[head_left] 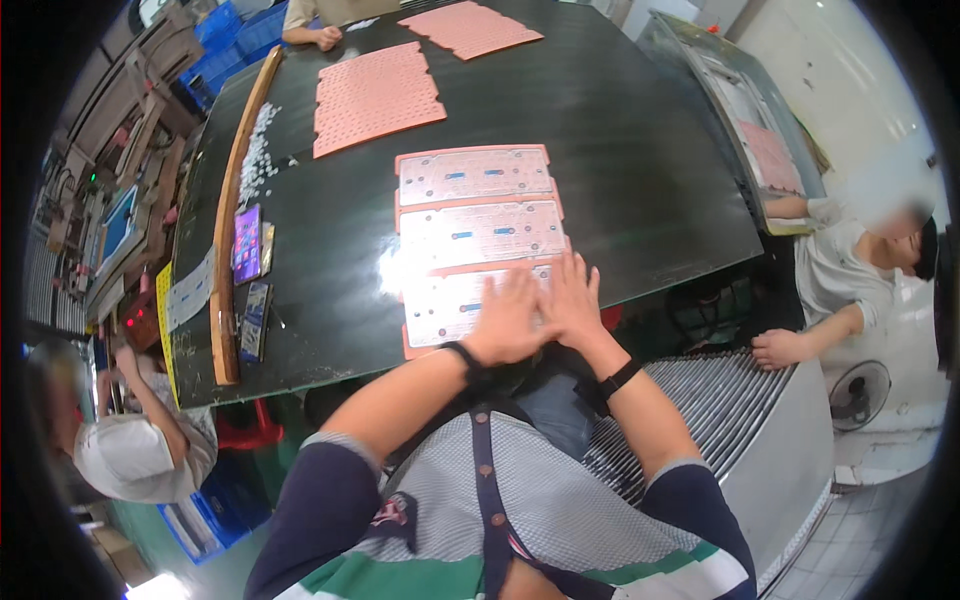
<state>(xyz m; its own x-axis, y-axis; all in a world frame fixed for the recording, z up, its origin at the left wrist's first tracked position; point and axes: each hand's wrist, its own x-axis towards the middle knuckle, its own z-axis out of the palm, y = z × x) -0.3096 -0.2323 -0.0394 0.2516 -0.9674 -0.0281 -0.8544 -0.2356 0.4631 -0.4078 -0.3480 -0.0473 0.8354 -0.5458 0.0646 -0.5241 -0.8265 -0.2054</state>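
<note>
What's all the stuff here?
table: one, dark, centre
printed panels: three, white, near edge
boards: two, pink, table's far side
wooden bar: one, brown, table's left
bits: many, white, by bar
phone: one, purple screen, by bar
crates: several, blue, upper left
rollers: many, grey, lower right
fan: one, grey, far right
other people: three, pale clothes, around table
left fingers: one hand, black wristband, over nearest panel
right fingers: one hand, black wristband, over same panel

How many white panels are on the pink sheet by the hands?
3: a far panel, a middle panel, and a near panel partly covered by the left hand and right hand. Any underneath wouldn't show.
</note>
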